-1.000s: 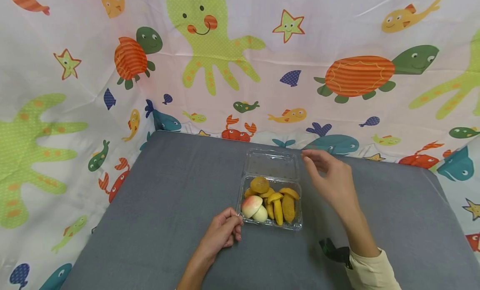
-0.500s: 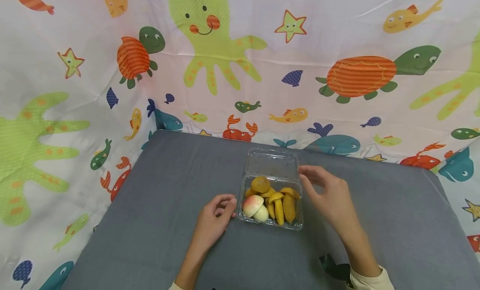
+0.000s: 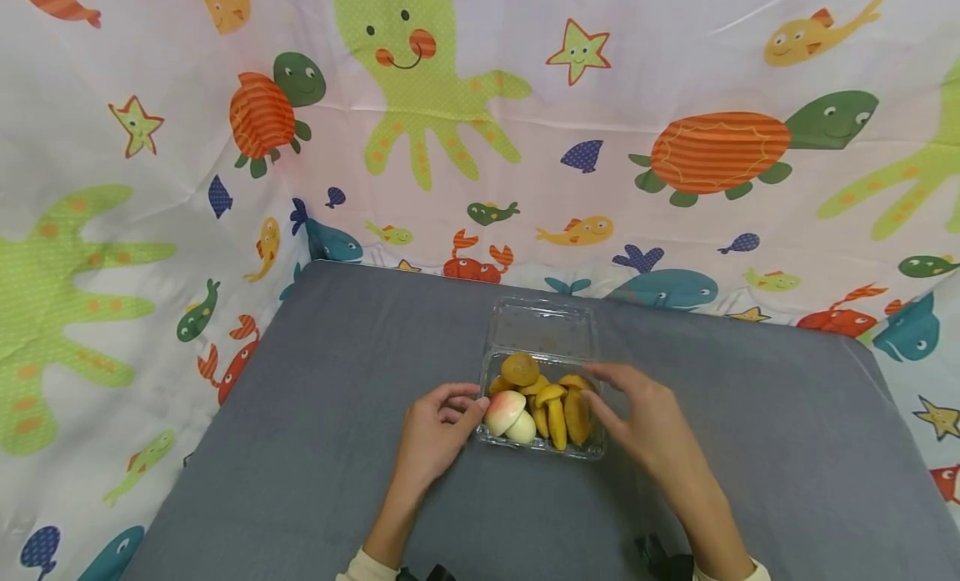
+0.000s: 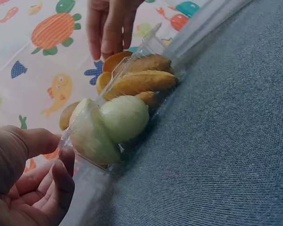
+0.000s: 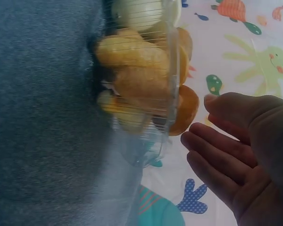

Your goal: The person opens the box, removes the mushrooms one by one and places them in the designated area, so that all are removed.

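A clear plastic clamshell container (image 3: pixel 540 453) stands on the grey cloth, its lid (image 3: pixel 542 327) folded back flat behind it. Inside lie several yellow-brown toy mushrooms (image 3: pixel 556 423) and a pale mushroom with a pinkish cap (image 3: pixel 505 413). My left hand (image 4: pixel 35 174) pinches the container's left rim between thumb and forefinger; the other fingers curl loosely below. Over the right side of the container, my right hand (image 3: pixel 647 418) reaches in with thumb and fingers spread apart. In the right wrist view its fingertips (image 5: pixel 191 136) are close beside the brown mushroom cap (image 5: pixel 185 109), with nothing held.
Grey cloth (image 3: pixel 337 381) covers the table around the container. A white curtain with printed sea animals (image 3: pixel 510 164) hangs behind the table's far edge and along the left side. Dark straps (image 3: pixel 663 560) sit near the right sleeve.
My right hand has come down from beside the lid to the mushrooms at the container's right. The left hand left the front left corner, then moved up along the left rim and pinched it.
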Motion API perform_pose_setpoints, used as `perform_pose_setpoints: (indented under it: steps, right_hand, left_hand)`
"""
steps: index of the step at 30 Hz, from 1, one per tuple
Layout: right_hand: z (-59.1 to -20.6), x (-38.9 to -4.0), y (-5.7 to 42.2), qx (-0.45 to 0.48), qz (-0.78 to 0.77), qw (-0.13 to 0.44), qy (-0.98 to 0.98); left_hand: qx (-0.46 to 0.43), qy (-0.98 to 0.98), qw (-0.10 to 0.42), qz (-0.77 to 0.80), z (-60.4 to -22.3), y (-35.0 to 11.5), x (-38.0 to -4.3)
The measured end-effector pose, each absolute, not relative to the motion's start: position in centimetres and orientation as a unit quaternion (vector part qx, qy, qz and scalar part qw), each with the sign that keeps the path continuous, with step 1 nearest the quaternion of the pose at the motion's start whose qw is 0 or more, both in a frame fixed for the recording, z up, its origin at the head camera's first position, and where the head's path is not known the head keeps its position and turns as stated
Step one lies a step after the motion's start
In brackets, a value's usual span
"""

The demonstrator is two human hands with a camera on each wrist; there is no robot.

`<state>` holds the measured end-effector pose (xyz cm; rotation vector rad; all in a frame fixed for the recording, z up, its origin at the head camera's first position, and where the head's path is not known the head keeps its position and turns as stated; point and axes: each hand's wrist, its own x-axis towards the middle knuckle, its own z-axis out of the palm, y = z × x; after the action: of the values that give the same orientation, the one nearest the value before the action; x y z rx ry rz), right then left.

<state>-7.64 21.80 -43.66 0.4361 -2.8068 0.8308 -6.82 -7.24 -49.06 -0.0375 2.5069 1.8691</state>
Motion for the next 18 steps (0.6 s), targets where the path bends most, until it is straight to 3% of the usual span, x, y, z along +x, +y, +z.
perform_pose_setpoints:
  steps: [6, 18]
  right_hand:
    - [-44.5, -7.4, 22.1, 0.158, 0.258, 0.094, -0.949]
    - [-45.7, -7.4, 22.0, 0.182, 0.241, 0.169, -0.938]
  left_hand:
    - [-0.009, 0.778, 0.021, 0.628, -49.1, -7.2, -6.9]
    - [-0.015, 0.769, 0.026, 0.638, -49.3, -7.0, -6.8]
